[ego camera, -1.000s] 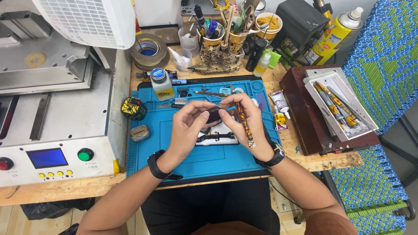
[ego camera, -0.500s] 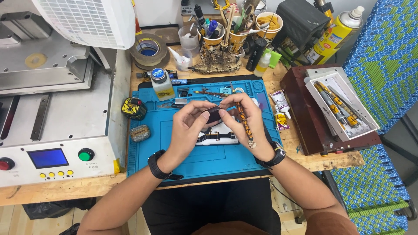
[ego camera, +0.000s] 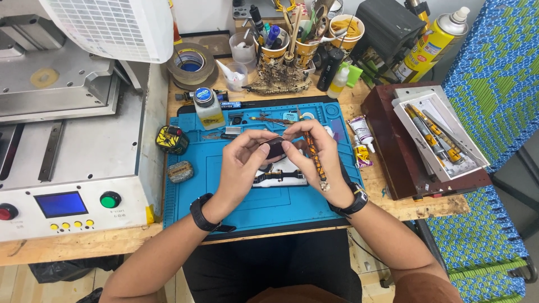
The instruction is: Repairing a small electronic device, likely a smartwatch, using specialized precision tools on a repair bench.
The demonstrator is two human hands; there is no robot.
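Blue silicone work mat [ego camera: 247, 205] on a wooden bench [ego camera: 78, 244], grey metal machine [ego camera: 67, 146] beside it at left. Left hand [ego camera: 238, 168] and right hand [ego camera: 314, 157] pinch a small dark square part [ego camera: 275, 147] between fingertips above the mat centre; right also grips an orange-patterned slim tool [ego camera: 314, 160]. Far edge: paper cups [ego camera: 306, 47] stuffed with tools, brown open box [ego camera: 393, 146] of tubes at right.

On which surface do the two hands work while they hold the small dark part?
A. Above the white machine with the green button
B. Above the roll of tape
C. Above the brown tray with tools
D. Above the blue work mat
D: both the left hand and the right hand pinch the small dark part over the blue work mat.
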